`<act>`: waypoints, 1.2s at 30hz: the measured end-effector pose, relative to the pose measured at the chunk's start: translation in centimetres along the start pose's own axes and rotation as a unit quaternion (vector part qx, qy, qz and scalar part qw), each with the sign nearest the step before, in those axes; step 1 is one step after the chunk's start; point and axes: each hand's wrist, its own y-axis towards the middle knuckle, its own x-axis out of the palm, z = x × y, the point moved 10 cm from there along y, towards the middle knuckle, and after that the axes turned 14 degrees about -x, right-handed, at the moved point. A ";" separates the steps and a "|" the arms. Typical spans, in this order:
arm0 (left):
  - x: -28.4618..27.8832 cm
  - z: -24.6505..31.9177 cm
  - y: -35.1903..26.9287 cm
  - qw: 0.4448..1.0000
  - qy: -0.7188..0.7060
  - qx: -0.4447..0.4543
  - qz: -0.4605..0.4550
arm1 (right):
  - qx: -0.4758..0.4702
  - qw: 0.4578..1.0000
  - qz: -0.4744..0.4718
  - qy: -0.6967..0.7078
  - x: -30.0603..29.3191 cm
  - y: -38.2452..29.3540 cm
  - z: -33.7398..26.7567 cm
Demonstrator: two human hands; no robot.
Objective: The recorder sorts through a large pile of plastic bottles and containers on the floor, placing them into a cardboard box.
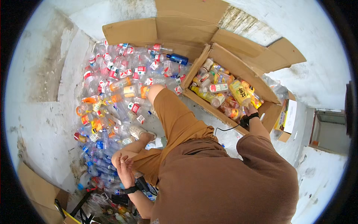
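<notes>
My right hand point(251, 109) reaches into a cardboard box point(268, 114) and grips the lower end of a plastic bottle with a yellow label point(239, 91). Beneath and around it lie several other bottles, among them a clear one with a white and red label point(218, 88) and a yellow one point(202, 93). My left hand point(125, 170) hovers empty by my left knee, fingers apart. Below that hand spreads a heap of plastic bottles point(103, 159). Straps with dark devices circle both wrists, and a cable runs from the right one.
Loose bottles with red labels point(113, 73) and a blue bottle point(177, 59) pile against the wall. Cardboard sheets point(184, 29) stand behind. Plastic bags and black bars point(81, 203) sit at lower left. At right are a white and yellow carton point(289, 116) and a wall opening point(331, 128).
</notes>
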 end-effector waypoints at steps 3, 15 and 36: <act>-1.1 -0.3 -0.2 0.999 -0.027 -0.017 0.003 | -0.004 1.000 0.025 -0.001 1.0 0.0 0.9; -8.7 0.4 -2.1 0.986 -0.121 0.019 0.111 | -0.206 0.588 -0.219 -0.751 6.9 1.4 0.6; -21.2 -22.6 6.2 0.926 -0.262 -0.167 0.213 | 0.101 0.710 -0.631 -0.294 36.0 -36.0 2.5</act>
